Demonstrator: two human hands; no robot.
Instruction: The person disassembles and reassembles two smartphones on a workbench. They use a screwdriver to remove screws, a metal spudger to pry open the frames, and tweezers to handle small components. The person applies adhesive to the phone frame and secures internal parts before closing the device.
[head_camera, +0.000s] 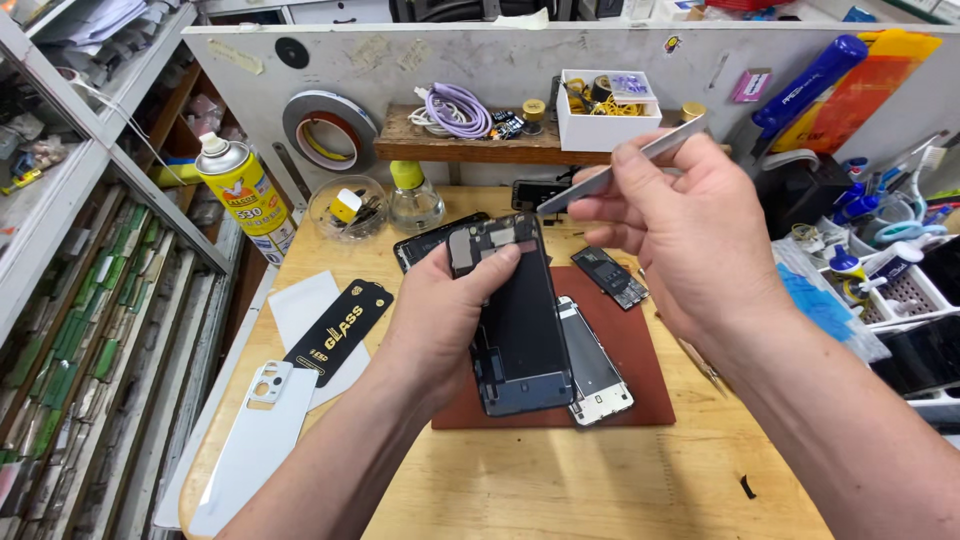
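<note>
The phone frame (515, 320) at the centre is black with a dark blue-grey edge, its upper end showing grey and pale pink patches. Beneath it the mat (640, 350) is reddish brown, and the plate (597, 365) lying there is silver with a dark middle. The desk (560, 480) is pale yellow wood with fine grain. At nine o'clock a black sleeve (340, 330) bears gold lettering; at eight o'clock the back cover (255, 440) is plain white. At ten o'clock the spray can (243, 190) is yellow with a white cap and red marks. At twelve o'clock the cable (458, 108) is lilac, the box (605, 115) white. The tweezers (620, 165) are silver. At two o'clock a blue handle (810, 85) lies against orange plastic (865, 85).
</note>
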